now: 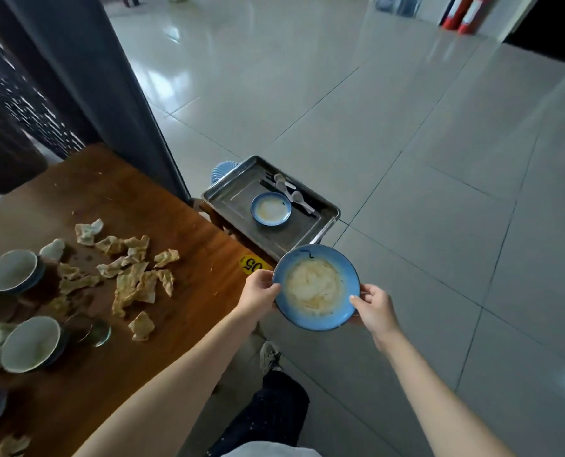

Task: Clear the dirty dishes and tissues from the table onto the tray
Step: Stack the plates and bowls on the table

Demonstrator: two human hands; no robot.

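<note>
Off the table's near corner, over the tiled floor (439, 225): blue plate (317, 288) held face up, roughly level, between both hands. The plate is round, so no long axis; pale sauce residue across the centre, one dark squiggle near the far rim.

Left hand (258, 291) grips the left rim, thumb on top. Right hand (375, 310) grips the right rim, thumb on top. Fingers of both go under the plate and are hidden.

Tray (228, 196), metal, lies just beyond the plate, corner toward the viewer. On it: small blue dish (270, 209), white spoons (289, 189), dark chopsticks (305, 211) running far-left to near-right along its right side. The tray's support is mostly hidden.

Table (192, 245), left: crumpled tissues (136, 275) scattered mid-surface, bowls (10, 270) near the left edge. One bowl at lower left is cut off by the frame.
</note>
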